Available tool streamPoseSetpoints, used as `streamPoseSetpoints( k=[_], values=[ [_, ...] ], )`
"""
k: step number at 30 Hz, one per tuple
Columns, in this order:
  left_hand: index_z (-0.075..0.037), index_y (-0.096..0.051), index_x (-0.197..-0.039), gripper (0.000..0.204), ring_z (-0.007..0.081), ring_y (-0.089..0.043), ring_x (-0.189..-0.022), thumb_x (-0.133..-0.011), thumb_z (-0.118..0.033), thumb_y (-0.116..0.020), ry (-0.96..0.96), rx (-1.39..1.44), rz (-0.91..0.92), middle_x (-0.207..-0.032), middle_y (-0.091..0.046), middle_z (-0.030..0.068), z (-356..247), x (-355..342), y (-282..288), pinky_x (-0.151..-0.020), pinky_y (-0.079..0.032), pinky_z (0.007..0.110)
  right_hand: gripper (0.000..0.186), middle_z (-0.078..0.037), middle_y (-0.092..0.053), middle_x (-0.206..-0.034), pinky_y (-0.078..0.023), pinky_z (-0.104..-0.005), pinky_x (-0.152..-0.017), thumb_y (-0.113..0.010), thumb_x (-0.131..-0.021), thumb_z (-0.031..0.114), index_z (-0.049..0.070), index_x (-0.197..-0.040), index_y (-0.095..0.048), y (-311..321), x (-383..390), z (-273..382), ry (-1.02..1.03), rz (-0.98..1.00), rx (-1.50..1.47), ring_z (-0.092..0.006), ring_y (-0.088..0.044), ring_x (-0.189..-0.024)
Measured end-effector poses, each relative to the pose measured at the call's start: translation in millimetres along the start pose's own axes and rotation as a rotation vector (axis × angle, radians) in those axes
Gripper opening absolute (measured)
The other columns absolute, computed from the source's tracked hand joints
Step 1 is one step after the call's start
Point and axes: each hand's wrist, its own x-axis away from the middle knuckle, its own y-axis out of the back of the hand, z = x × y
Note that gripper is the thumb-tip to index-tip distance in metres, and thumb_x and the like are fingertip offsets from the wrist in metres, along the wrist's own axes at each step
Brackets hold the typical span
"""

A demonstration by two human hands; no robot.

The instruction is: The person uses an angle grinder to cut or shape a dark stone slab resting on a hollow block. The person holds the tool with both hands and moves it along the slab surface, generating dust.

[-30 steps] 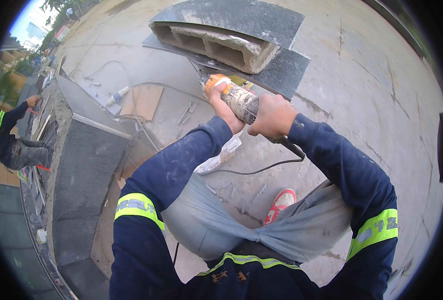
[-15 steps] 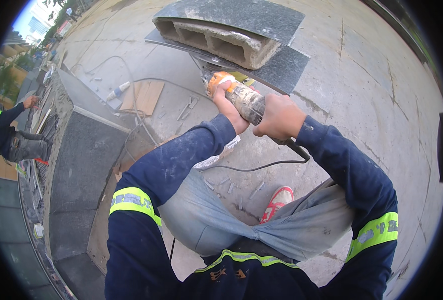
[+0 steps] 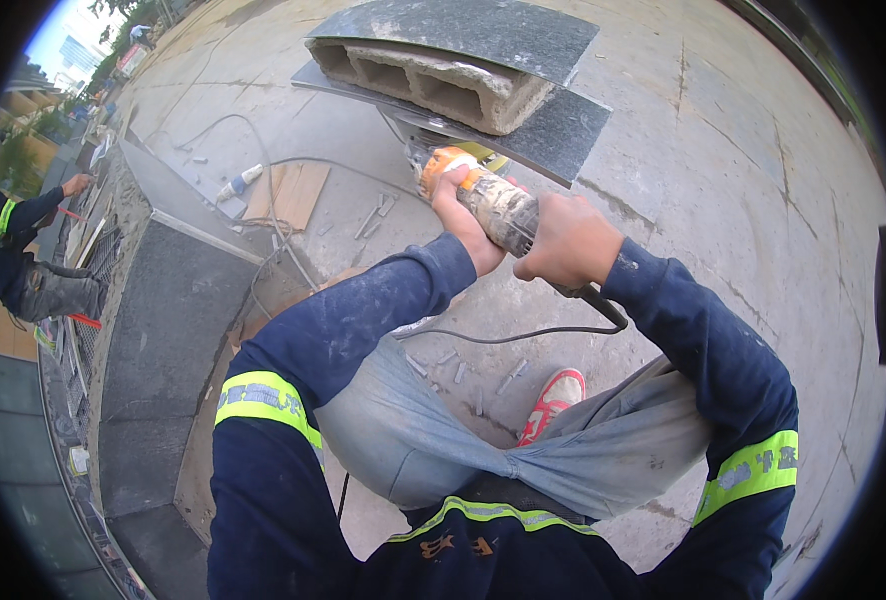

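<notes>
An orange, dust-caked angle grinder [image 3: 493,205] is gripped in both my hands. My left hand [image 3: 463,222] wraps round its body just behind the orange head. Closed on the rear end, by the black cord, is my right hand [image 3: 570,242]. The grinder's head sits at the underside of a dark grey stone slab [image 3: 573,130]; whether its disc touches the slab I cannot tell. On that slab rests a hollow concrete block [image 3: 433,92], and a second dark slab [image 3: 483,30] lies over the block.
The grinder's black cord [image 3: 533,332] loops across the concrete floor. Several small stone strips [image 3: 460,372] lie near my red and white shoe [image 3: 553,405]. Left of me stand a dark stone-faced ledge [image 3: 163,370] and a wooden board [image 3: 288,195]. Beyond the ledge, a person [image 3: 28,245] crouches.
The grinder and my hands have shifted very slightly to the right. The slabs appear a little further left. At the far left, the other person's arm has moved up and to the right.
</notes>
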Motion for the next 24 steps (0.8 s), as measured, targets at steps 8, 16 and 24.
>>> streamPoseSetpoints(
  k=[8,16,24],
  values=[
    [0.003,-0.046,-0.106,0.062,0.0286,-0.056,-0.087,-0.072,-0.047,-0.057,0.012,0.047,-0.028,-0.091,-0.054,0.0137,11,7,-7,-0.083,-0.048,0.041,0.049,-0.026,-0.065,-0.086,-0.053,-0.0348,-0.076,-0.074,-0.059,0.028,-0.009,-0.09,-0.064,2,12,-3,-0.034,-0.001,0.007,-0.0332,-0.067,-0.083],
    [0.001,-0.045,-0.106,0.059,0.0292,-0.057,-0.086,-0.072,-0.046,-0.057,0.007,0.048,-0.034,-0.091,-0.054,0.0128,14,11,-8,-0.081,-0.048,0.042,0.048,-0.026,-0.065,-0.086,-0.054,-0.0352,-0.075,-0.074,-0.059,0.027,-0.009,-0.09,-0.064,3,17,-3,-0.056,0.012,0.003,-0.0332,-0.067,-0.083],
    [0.002,-0.045,-0.105,0.061,0.0292,-0.057,-0.086,-0.072,-0.048,-0.056,0.0,0.038,-0.028,-0.09,-0.055,0.0133,6,5,-3,-0.081,-0.048,0.042,0.048,-0.025,-0.066,-0.085,-0.053,-0.0348,-0.077,-0.074,-0.059,0.029,-0.008,-0.089,-0.065,3,7,2,-0.048,0.029,-0.009,-0.0326,-0.067,-0.083]
  ],
)
